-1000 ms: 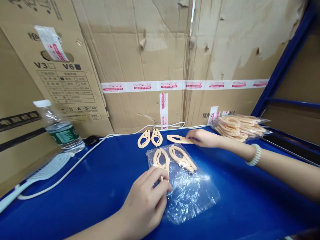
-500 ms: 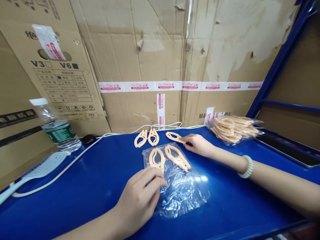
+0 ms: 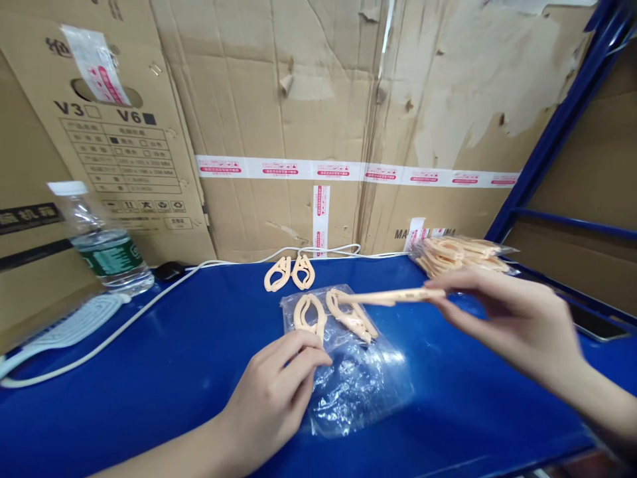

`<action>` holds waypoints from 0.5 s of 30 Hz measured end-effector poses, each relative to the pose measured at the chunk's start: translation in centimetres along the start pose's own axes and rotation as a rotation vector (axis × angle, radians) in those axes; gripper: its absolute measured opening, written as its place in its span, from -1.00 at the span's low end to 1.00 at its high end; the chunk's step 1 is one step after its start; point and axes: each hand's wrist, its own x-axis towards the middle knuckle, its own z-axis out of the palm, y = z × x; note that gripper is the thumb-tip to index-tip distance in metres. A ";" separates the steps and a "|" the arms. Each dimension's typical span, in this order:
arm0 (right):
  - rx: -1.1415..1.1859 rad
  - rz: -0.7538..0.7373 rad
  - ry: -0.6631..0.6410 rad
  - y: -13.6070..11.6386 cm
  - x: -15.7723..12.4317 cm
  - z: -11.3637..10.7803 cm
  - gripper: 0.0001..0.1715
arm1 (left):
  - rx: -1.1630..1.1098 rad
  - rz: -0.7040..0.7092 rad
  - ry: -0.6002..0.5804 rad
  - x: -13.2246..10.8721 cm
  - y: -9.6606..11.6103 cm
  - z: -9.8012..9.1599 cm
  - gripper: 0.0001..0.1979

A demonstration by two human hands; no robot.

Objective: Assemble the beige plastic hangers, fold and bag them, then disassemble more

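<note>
My right hand [image 3: 517,318] is closed on the end of a peach folding hanger [image 3: 393,297], held edge-on above the table. A clear plastic bag [image 3: 355,392] lies flat in front of me. On or inside it rest a left folding hanger [image 3: 298,309] and a right folding hanger [image 3: 365,326]; I cannot tell which. My left hand [image 3: 279,385] pinches the bag at the left hanger's lower end, its fingertips partly hidden. Two more folding hangers, one on the left [image 3: 271,279] and one on the right [image 3: 311,275], lie behind the bag.
Bagged peach hangers [image 3: 448,255] are piled at the back right, near a dark flat device [image 3: 597,324]. At left are a water bottle [image 3: 109,255], a light-blue hairbrush [image 3: 74,325], a black object [image 3: 169,270] and a white cable [image 3: 124,325]. Cardboard [image 3: 279,119] walls the blue table [image 3: 189,378].
My right hand has lifted the folding hanger off the table behind the bag and brought it right and nearer to me. My left hand stays on the bag. The view has shifted slightly.
</note>
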 end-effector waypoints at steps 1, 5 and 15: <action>0.001 -0.015 -0.047 -1.2 -0.6 -0.8 -0.92 | 0.001 -0.005 0.005 0.1 0.0 0.0 -0.72; 0.009 -0.146 -0.211 -4.9 -2.6 -1.9 -0.87 | 0.017 -0.010 0.043 0.2 0.0 0.1 -0.73; -0.313 -0.428 -0.196 -6.2 -2.4 6.3 -0.62 | 0.051 -0.009 0.044 0.0 0.2 0.2 -0.71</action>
